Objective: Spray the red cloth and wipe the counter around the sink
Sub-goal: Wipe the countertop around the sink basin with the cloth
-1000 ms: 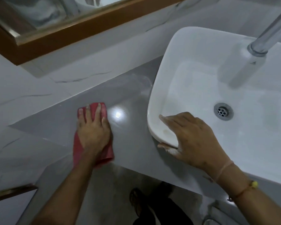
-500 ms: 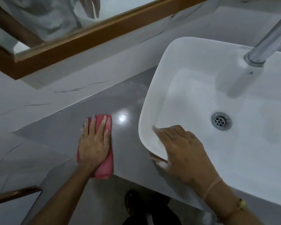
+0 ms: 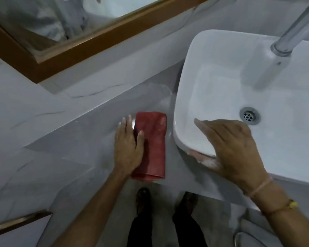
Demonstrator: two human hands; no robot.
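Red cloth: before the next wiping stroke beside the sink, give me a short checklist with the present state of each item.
1. Left hand on the red cloth: not ok; it covers only the cloth's left edge, with most of the cloth exposed.
2. Cloth flat on the counter: ok; folded and lying flat.
3. Cloth is damp from spray: cannot tell.
4. Right hand braced: ok; it rests on the sink at its near corner rim.
5. Gap between cloth and sink free of objects: ok.
6. Counter strip behind the cloth toward the wall: ok; nothing stands on it.
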